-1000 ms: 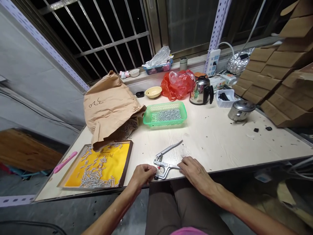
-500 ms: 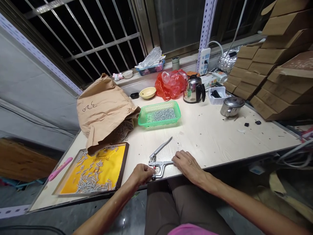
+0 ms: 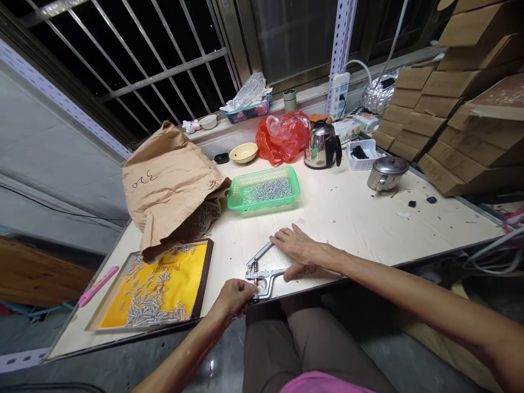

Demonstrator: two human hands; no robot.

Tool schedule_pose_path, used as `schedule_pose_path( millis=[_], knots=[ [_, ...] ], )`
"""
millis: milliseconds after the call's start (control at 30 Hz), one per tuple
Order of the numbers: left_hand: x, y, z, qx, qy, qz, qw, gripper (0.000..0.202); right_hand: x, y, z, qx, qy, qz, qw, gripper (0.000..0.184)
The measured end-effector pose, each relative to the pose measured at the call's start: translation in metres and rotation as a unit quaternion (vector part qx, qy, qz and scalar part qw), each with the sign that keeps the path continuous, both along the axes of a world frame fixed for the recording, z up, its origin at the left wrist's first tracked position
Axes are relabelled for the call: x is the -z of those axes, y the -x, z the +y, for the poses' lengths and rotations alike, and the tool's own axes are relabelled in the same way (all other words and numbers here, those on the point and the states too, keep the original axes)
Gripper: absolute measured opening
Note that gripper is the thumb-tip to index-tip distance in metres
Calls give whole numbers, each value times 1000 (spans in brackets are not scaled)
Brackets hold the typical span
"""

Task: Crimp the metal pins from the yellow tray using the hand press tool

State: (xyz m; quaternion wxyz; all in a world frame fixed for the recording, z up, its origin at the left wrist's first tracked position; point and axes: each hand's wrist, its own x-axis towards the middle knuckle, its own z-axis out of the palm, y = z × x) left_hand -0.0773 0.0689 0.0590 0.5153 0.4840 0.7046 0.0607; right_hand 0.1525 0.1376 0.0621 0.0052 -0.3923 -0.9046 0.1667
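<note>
Silver hand pliers [image 3: 262, 272] lie at the near edge of the pale wooden table [image 3: 360, 218], handles spread apart. My left hand [image 3: 234, 297] is closed in a pinch at the pliers' jaw, on something too small to make out. My right hand [image 3: 298, 250] rests over both handles, fingers on the upper one and thumb by the lower one. A yellow-lined tray [image 3: 164, 286] with several small metal tubes lies to the left. A green basket [image 3: 264, 189] of the same tubes stands farther back.
A brown paper sack [image 3: 172, 183] spills tubes onto the tray. A pink tool [image 3: 98, 278] lies left of the tray. At the back stand a red plastic bag [image 3: 282, 136], a kettle [image 3: 321, 146], a yellow bowl [image 3: 243, 153] and a steel pot [image 3: 385, 173]. Cardboard boxes [image 3: 462, 93] stack on the right.
My right hand has moved from the lower handle's end up and forward, and now spans both handles. My left hand stays pinched at the jaw. The view has shifted slightly.
</note>
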Motion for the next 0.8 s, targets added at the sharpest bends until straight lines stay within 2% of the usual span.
schedule_pose_path(
  millis=[100,367,633,800],
  knots=[
    [-2,-1,0,-4,7,7,1000,50,-4,3,-4,10,-15,-4,1000,92],
    [-6,-5,-2,-21,-2,12,1000,47,-1,7,-14,34,-32,-7,999,65],
    [2,-2,-4,-51,-18,-11,998,37,5,-8,-18,34,-30,46,998,84],
    [4,-1,-4,-48,-13,-10,999,39,8,-9,-17,31,-44,49,997,83]
  ],
)
